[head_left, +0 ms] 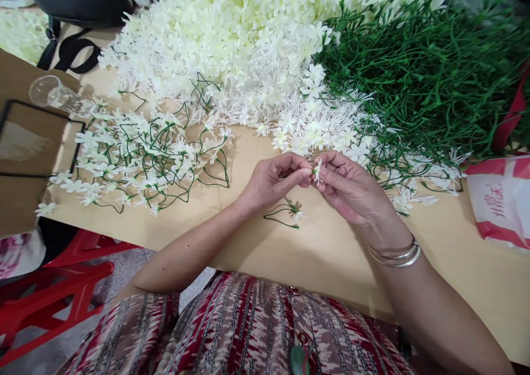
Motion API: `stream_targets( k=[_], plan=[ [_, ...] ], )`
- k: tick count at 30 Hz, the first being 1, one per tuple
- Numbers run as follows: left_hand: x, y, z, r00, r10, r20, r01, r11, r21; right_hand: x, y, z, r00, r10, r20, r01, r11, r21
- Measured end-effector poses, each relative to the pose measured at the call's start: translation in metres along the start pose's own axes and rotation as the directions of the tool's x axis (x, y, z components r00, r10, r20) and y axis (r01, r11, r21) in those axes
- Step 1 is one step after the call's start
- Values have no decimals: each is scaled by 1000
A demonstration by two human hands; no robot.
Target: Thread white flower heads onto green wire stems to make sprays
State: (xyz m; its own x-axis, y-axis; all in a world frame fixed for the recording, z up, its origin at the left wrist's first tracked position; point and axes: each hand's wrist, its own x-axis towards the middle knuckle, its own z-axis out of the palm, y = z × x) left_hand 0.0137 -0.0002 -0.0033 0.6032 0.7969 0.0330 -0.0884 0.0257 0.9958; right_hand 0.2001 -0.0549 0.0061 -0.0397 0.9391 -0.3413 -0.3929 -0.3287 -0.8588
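Pinches thin-petalled flower (318,170) with left hand (271,180), right hand (356,191) | faces white blossoms (232,38) far, wiry stems (430,71) far right, tangled sprigs (144,162) left | counts one flower, three heaps (248,27)

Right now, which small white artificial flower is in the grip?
The small white artificial flower pinched by the right hand, beside the left hand; the other white flowers are not held, most lying heaped on the pale wooden table.

The pale worktop (331,253) bears a broad heap of white blossoms (232,49) along its far middle, tangled green stems (422,77) far right, a looser cluster of stemmed flowers (144,154) left, one small sprig (296,215) near centre, and a red-and-white packet (503,198) right.
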Motion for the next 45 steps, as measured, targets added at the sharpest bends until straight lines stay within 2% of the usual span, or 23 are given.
stream_targets(
  k=[4, 10, 16, 19, 24, 30, 35, 40, 45],
  plan=[
    [1, 1, 1, 1000, 8, 4, -8, 999, -50, -1, -2, -1, 999, 47, 25, -48, 997, 60],
    [0, 4, 2, 1000, -2, -3, 2, 998, -70, -2, -3, -3, 998, 52, 46, -54, 998, 42],
    [-1, 2, 3, 1000, 10, -22, -10, 999, -35, -5, -1, 3, 999, 31, -22, -30, 998, 47],
    [-2, 2, 4, 999, 19, -44, -19, 1000, -11, -6, -1, 5, 1000, 5, -9, -5, 1000, 20],
    [-1, 2, 3, 1000, 20, -6, -20, 1000, -21, -5, -4, 1, 999, 52, 2, -52, 998, -23],
    [0, 6, 1, 999, -6, 39, 8, 999, -53, -3, -9, 1, 994, 104, 17, -104, 994, 18],
    [-3, 4, 3, 1000, -10, -2, 10, 1000, 3, -5, -9, 4, 993, 114, -22, -113, 992, 50],
    [-3, 3, 2, 1000, -10, -12, 10, 1000, 5, -5, -7, 3, 996, 82, 15, -82, 996, -20],
    [-2, 3, 1, 1000, -12, -11, 12, 1000, -13, -3, -7, 3, 995, 97, 25, -98, 995, 17]
  ],
)
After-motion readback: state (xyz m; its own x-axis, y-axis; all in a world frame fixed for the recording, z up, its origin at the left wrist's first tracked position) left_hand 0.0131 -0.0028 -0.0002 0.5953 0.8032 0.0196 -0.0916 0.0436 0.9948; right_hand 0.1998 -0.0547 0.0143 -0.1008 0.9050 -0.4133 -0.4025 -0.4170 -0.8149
